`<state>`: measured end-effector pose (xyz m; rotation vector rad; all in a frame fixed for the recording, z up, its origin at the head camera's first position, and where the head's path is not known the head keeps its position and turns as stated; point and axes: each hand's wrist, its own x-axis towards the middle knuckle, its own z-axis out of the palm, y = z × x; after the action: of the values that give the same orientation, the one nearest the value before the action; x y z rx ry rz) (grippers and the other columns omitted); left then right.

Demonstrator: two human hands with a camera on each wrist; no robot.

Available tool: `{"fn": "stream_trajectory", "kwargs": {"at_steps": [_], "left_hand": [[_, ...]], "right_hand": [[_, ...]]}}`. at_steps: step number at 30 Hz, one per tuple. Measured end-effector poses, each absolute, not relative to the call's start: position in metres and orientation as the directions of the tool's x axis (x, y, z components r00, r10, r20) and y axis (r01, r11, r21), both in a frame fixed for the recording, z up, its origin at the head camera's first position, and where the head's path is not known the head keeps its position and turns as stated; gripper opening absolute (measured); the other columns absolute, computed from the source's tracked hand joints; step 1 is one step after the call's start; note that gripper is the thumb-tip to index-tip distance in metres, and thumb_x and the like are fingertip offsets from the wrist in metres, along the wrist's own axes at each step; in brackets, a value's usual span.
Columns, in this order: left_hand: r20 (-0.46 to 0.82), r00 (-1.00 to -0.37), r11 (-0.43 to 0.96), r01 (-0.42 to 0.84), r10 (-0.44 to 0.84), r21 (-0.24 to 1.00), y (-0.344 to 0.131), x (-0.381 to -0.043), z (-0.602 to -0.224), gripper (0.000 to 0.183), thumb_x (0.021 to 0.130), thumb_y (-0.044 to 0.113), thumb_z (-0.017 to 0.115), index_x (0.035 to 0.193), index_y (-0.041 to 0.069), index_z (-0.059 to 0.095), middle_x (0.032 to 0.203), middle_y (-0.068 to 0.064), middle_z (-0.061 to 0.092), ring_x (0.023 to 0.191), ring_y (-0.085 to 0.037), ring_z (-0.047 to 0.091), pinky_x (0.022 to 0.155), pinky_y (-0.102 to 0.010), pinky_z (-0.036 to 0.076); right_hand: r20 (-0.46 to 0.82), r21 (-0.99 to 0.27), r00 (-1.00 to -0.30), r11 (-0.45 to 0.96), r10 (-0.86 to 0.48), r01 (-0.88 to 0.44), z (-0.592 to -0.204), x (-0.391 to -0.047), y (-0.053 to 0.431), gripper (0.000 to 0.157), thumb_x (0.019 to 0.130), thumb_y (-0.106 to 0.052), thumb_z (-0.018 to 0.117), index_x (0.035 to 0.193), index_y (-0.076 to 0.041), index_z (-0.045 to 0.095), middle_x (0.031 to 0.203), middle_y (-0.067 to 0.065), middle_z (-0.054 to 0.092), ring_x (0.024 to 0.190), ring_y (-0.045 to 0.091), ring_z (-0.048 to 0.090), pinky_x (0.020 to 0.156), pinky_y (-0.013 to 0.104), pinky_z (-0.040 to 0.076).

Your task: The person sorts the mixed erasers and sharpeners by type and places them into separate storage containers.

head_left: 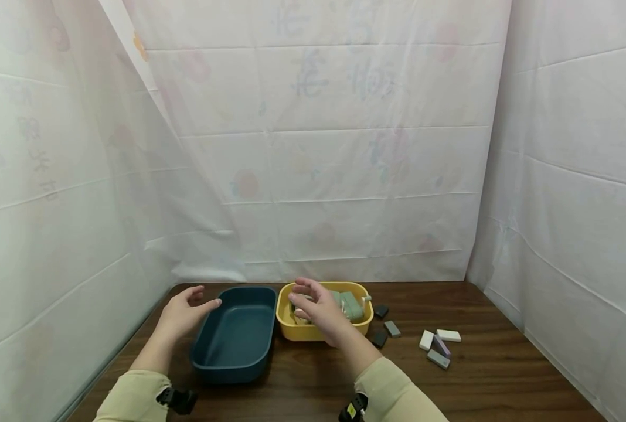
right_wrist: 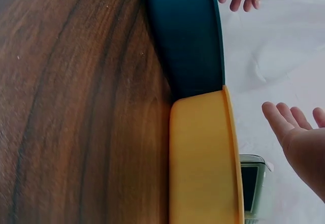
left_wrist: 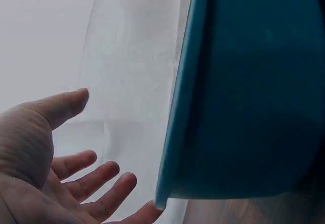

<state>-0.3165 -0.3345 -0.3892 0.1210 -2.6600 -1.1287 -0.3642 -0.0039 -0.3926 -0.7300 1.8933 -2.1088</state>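
My left hand [head_left: 182,315] is raised at the left rim of an empty dark teal tray [head_left: 234,337], fingers spread and thumb toward the tray. In the left wrist view the lowest finger overlaps the teal rim [left_wrist: 177,117], and nothing is in the palm. My right hand [head_left: 320,310] hovers over a yellow basket [head_left: 302,334], fingers loosely bent and holding nothing. Inside the basket are pale green items [head_left: 351,306], partly hidden by the hand. The right wrist view shows a pale green device with a dark screen [right_wrist: 250,186] above the basket's rim.
Right of the basket lie several small blocks: dark ones [head_left: 380,310], a grey one [head_left: 392,329], white ones [head_left: 448,336] and a purple one [head_left: 442,344]. The tray and basket stand side by side on a dark wooden table [head_left: 503,363]. White sheets [head_left: 344,176] hang around its back and sides.
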Motion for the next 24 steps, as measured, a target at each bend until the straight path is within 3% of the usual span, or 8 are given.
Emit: {"fn": "stream_trajectory", "kwargs": {"at_steps": [8, 14, 24], "left_hand": [[0.063, -0.982, 0.574, -0.050, -0.176, 0.817, -0.344, -0.317, -0.401, 0.093, 0.091, 0.052, 0.073, 0.154, -0.003, 0.033, 0.151, -0.034, 0.037, 0.130, -0.051, 0.046, 0.081, -0.055, 0.058], [0.015, -0.986, 0.527, -0.078, -0.168, 0.846, -0.346, -0.316, -0.409, 0.092, 0.090, 0.046, 0.075, 0.154, -0.003, 0.031, 0.152, -0.036, 0.034, 0.130, -0.053, 0.043, 0.078, -0.056, 0.058], [-0.008, -0.987, 0.521, -0.091, -0.159, 0.848, -0.350, -0.316, -0.422, 0.081, 0.093, 0.035, 0.074, 0.152, -0.006, 0.035, 0.146, -0.037, 0.039, 0.125, -0.054, 0.046, 0.069, -0.050, 0.059]], "right_hand": [[0.178, -0.976, -0.861, -0.196, -0.477, -0.093, -0.399, -0.362, -0.010, 0.057, 0.099, -0.027, 0.068, 0.147, -0.003, 0.048, 0.138, 0.017, 0.054, 0.132, 0.040, 0.049, 0.100, 0.054, 0.049], [0.146, -0.980, -0.861, -0.188, -0.487, -0.060, -0.405, -0.361, -0.014, 0.056, 0.099, -0.030, 0.069, 0.144, -0.004, 0.051, 0.137, 0.015, 0.055, 0.127, 0.035, 0.055, 0.098, 0.055, 0.051], [0.134, -0.977, -0.855, -0.213, -0.501, -0.028, -0.413, -0.360, -0.018, 0.054, 0.100, -0.028, 0.067, 0.144, -0.002, 0.050, 0.146, 0.025, 0.047, 0.134, 0.044, 0.047, 0.098, 0.055, 0.051]]}}
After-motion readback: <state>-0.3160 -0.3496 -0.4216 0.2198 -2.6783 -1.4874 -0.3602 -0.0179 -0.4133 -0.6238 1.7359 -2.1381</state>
